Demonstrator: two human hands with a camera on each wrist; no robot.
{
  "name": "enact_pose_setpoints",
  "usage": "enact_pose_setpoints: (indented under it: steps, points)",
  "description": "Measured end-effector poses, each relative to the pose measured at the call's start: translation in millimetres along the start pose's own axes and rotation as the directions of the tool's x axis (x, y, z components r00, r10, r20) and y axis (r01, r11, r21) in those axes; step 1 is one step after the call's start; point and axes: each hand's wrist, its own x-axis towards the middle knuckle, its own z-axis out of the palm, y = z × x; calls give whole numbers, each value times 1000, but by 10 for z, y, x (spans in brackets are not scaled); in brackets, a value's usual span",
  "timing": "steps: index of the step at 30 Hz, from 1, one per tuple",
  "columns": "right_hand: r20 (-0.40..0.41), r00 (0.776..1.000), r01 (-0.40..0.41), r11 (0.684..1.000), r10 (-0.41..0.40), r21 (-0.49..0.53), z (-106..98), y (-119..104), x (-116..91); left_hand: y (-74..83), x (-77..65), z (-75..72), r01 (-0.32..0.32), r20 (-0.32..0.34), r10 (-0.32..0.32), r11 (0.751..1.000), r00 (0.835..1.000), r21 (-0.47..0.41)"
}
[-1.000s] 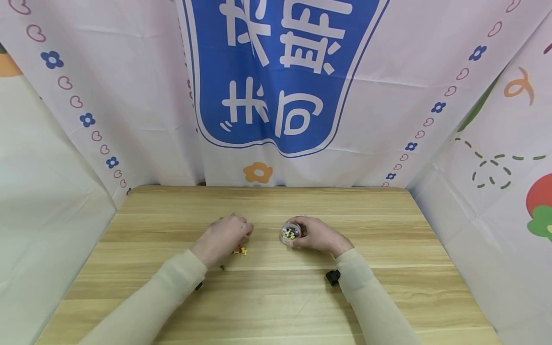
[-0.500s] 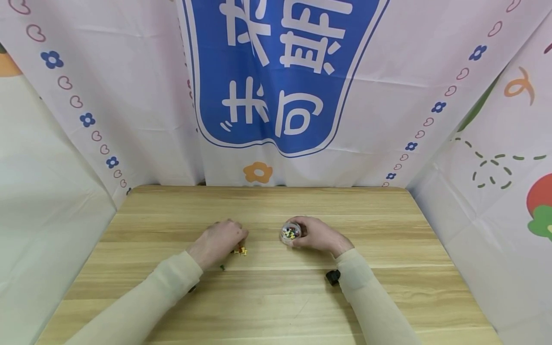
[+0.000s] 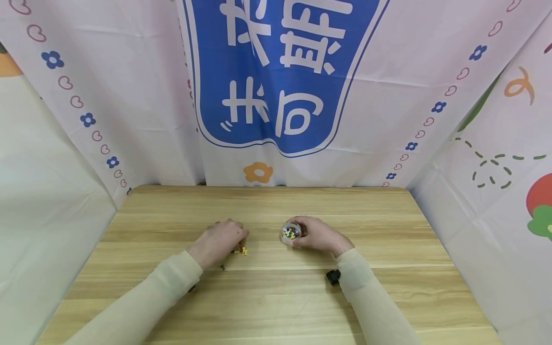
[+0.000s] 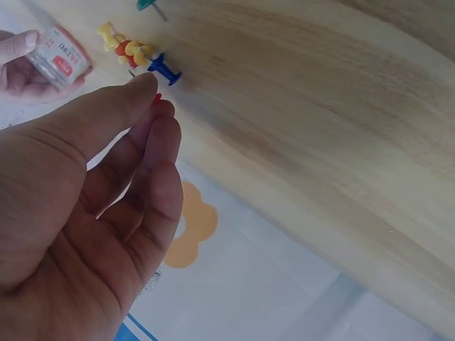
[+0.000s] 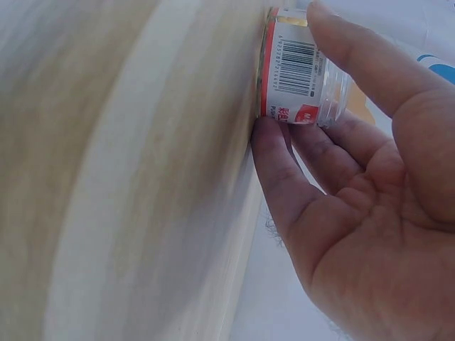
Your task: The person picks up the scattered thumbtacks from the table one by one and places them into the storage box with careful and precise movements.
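Between the thumb and index finger of my left hand (image 3: 219,242) a bit of a red push pin (image 4: 157,98) shows in the left wrist view; the rest of it is hidden by the fingertips. A blue push pin (image 4: 165,69) lies on the table right by those fingertips. Beside it are yellow push pins (image 4: 106,35) and red ones in a small cluster. A green push pin (image 3: 222,267) lies apart, nearer the body. My right hand (image 3: 320,235) grips a small clear labelled jar (image 5: 295,67) standing upright on the table, with several coloured push pins inside.
The wooden table (image 3: 276,306) ends at a printed cloth (image 3: 181,163) at the back, with more cloth at both sides. A small black object (image 3: 333,277) is by the right sleeve, and a dark one (image 3: 192,288) shows by the left sleeve.
Over the second my left hand has shifted slightly left and toward the body, then stayed nearly still. The right hand and the jar have not moved.
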Motion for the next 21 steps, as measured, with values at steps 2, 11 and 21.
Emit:
enact_pose_setpoints:
  steps: [2,11,21]
  points:
    - [-1,1000,1,1000,-1,0,0,-1,1,1,7,-8,5,-8,-5,1000,1000,-20]
    - [0,1000,4,1000,-4,-3,-2,6,10,42,67,-29,32,-72,-40,994,997,-103]
    - [4,1000,3,1000,-4,12,-5,25,9,132,189,-57,42,-140,-60,991,988,-131]
